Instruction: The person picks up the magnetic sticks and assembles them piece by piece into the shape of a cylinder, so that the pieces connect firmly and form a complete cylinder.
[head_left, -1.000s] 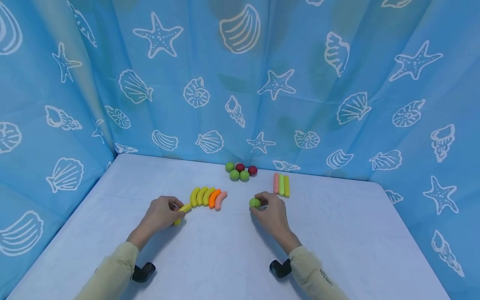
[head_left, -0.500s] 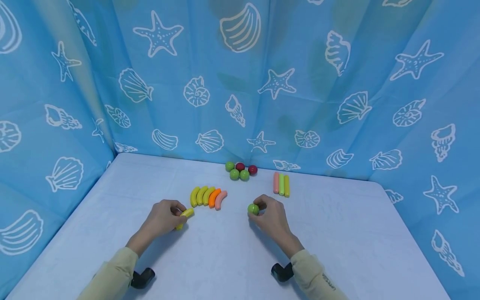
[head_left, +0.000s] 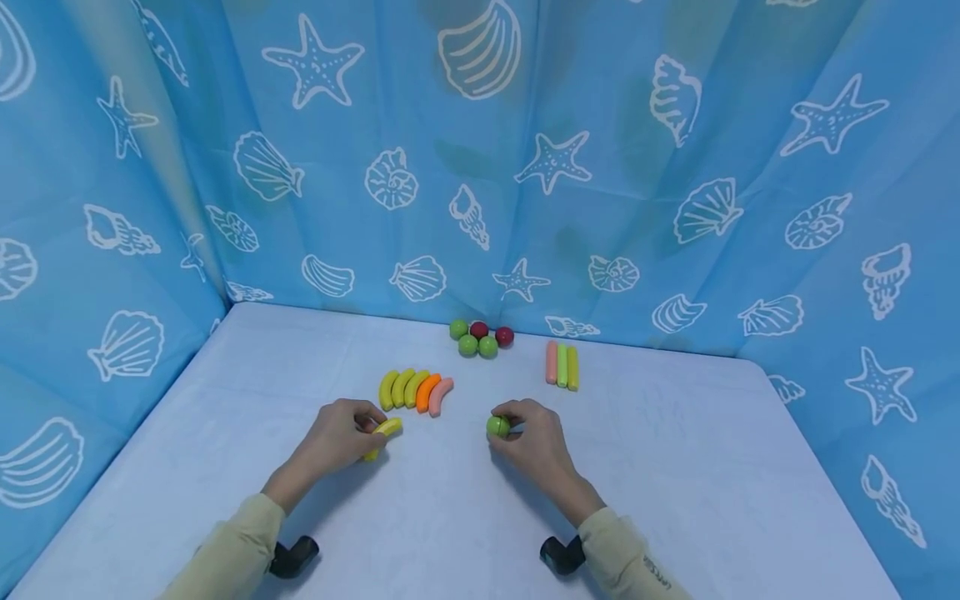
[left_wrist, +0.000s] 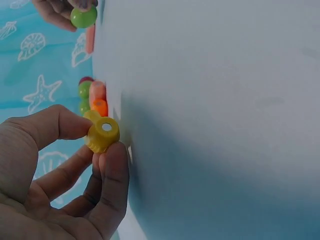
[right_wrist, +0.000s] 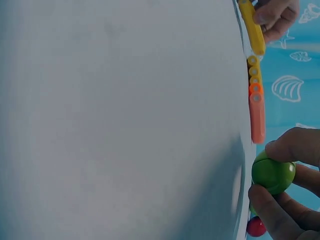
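My left hand [head_left: 340, 435] pinches a yellow curved piece [head_left: 389, 427] between thumb and fingers, in front of a row of curved pieces: several yellow, one orange [head_left: 427, 392], one pink [head_left: 441, 397]. In the left wrist view the yellow piece [left_wrist: 103, 135] shows a round pale spot on its end. A green ball [head_left: 497, 427] is gripped by my right hand [head_left: 536, 442], right of the row. The right wrist view shows this ball [right_wrist: 273, 173] between thumb and fingers, with a seam line on it.
Green and red balls [head_left: 488, 347] cluster at the table's back edge. Right of them lie three straight sticks, pink [head_left: 551, 362], light green [head_left: 562, 366] and yellow [head_left: 573, 369]. A patterned blue curtain [head_left: 465, 167] surrounds the white table [head_left: 675, 467]. Dark devices [head_left: 294, 557] sit by both wrists.
My left hand has moved right with the yellow piece. My right hand has shifted slightly left and nearer the body with the green ball, so the two hands are closer together.
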